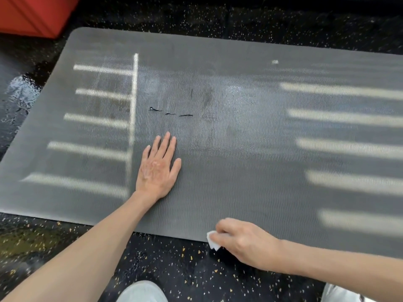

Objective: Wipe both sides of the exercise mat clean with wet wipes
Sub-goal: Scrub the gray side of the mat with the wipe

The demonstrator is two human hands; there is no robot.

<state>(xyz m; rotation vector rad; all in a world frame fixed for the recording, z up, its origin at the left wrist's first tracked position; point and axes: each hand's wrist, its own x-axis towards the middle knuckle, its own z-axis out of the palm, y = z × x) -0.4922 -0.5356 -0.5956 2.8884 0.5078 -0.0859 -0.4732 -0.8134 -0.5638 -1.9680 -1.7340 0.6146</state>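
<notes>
Nearest me, my knees (141, 292) in pale trousers are over the speckled black floor (174, 269). My right hand (244, 243) curls round a white wet wipe (212, 241) at the near edge of the grey mat (239, 171), the wipe overhanging the floor. My left hand (158, 168) lies flat, fingers straight, farther in on the mat. Beyond its fingertips are three black marks (170, 113) and a wet sheen (237, 92). A red box (32, 14) stands by the far left corner.

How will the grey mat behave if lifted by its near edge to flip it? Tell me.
The mat looks thin and lies flat, so it will probably droop floppily. Its wavy ribbing likely gives grip, though the shiny wet patch may feel slick.
</notes>
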